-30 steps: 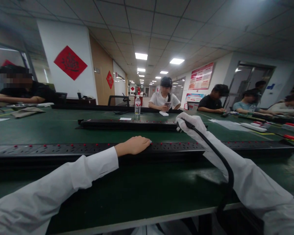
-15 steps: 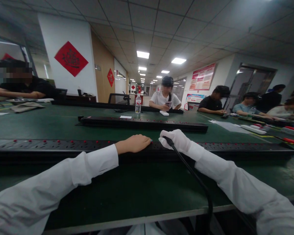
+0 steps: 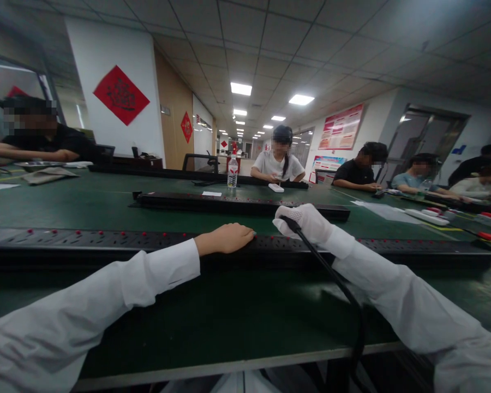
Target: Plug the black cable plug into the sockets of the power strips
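Note:
A long black power strip [image 3: 118, 244], with sockets and a row of red buttons or lights, runs across the table before me. My left hand [image 3: 227, 238] is bare and rests over the middle of the strip, fingers bent together around its top; the fingertips are partly hidden. My right hand [image 3: 305, 222], in a white dotted glove, is closed around a black plug [image 3: 290, 224]. It hovers just above the strip, right of my left hand. From the plug a thick black cord [image 3: 335, 275] drops over the table's front edge. The plug's front end is hidden by the glove.
Behind lies a second black strip [image 3: 196, 201], with another long black bar [image 3: 159, 172] beyond it. A water bottle [image 3: 232, 173] stands near the far side. Several people sit around the green table [image 3: 213, 322]; papers [image 3: 387, 212] lie at right.
My right hand has risen and shifted right with the plug, away from the strip. My left hand stays in place. The person opposite has lowered the phone.

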Demonstrator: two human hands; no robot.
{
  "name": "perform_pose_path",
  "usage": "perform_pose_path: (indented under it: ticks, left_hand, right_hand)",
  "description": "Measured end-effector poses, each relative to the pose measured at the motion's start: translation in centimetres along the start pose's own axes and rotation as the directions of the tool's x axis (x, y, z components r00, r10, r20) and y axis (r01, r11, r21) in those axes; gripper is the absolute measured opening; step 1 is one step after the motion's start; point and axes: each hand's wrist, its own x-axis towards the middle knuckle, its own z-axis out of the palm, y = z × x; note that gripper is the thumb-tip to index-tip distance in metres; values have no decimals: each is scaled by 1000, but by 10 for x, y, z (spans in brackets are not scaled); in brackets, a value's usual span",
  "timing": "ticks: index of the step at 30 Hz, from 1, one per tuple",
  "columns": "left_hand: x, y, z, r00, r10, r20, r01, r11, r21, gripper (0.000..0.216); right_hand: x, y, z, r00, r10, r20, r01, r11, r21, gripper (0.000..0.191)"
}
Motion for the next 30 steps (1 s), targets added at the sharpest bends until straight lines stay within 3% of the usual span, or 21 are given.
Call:
perform_pose_path:
  ticks: [4, 10, 16, 30]
  left_hand:
    - [0, 0, 1, 1000, -15, 10, 15, 1000, -2, 29]
    - [0, 2, -3, 998, -54, 32, 56, 997, -59, 31]
    - [1, 2, -3, 999, -43, 33, 44, 998, -51, 33]
    - [0, 0, -1, 1000, 28, 5, -28, 999, 19, 29]
  right_hand:
    - [5, 8, -10, 999, -19, -33, 18, 1000, -13, 25]
    - [-12, -7, 24, 990, -103, 93, 104, 995, -6, 26]
    - [-15, -9, 30, 988, -66, 139, 69, 998, -15, 27]
    - [-22, -8, 34, 996, -2, 93, 4, 1000, -22, 34]
